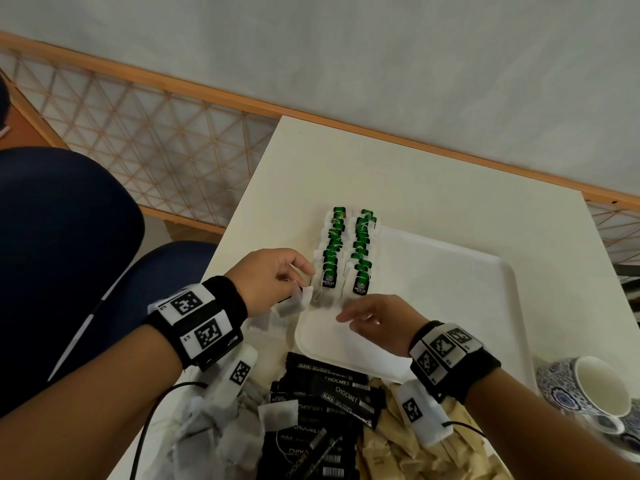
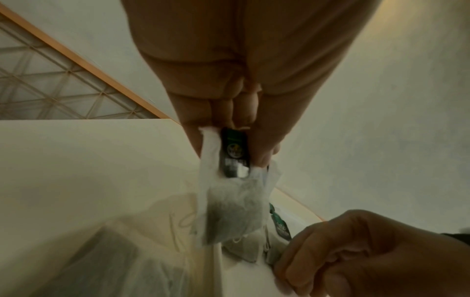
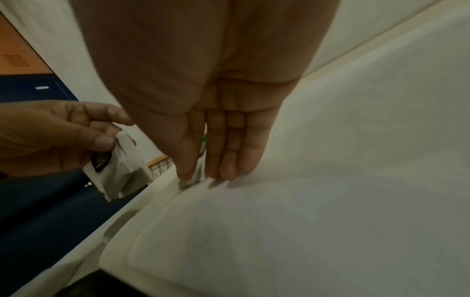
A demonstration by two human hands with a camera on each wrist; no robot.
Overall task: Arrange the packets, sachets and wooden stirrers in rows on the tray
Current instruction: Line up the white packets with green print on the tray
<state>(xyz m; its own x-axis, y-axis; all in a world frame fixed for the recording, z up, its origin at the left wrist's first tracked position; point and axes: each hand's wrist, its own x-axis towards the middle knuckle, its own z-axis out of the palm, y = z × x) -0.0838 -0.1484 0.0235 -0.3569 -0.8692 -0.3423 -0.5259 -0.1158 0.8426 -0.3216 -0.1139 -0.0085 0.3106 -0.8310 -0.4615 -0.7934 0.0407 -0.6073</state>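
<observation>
Two rows of green-tagged tea bags (image 1: 346,251) lie along the left side of the white tray (image 1: 450,271). My left hand (image 1: 299,287) hovers just left of the rows' near end and pinches one tea bag (image 1: 291,304) by its top. In the left wrist view that tea bag (image 2: 234,207) hangs from my fingers with its dark tag (image 2: 234,152) showing. My right hand (image 1: 348,319) reaches over the tray's near left corner. Its straight fingers (image 3: 229,168) touch down at the near end of the rows, on the tray (image 3: 305,221).
Near me lie a heap of loose tea bags (image 1: 214,427), black CHOCMET sachets (image 1: 329,393) and brown paper packets (image 1: 398,445). A blue patterned cup (image 1: 595,389) stands at the right. The table's left edge (image 1: 242,209) drops off beside my left hand.
</observation>
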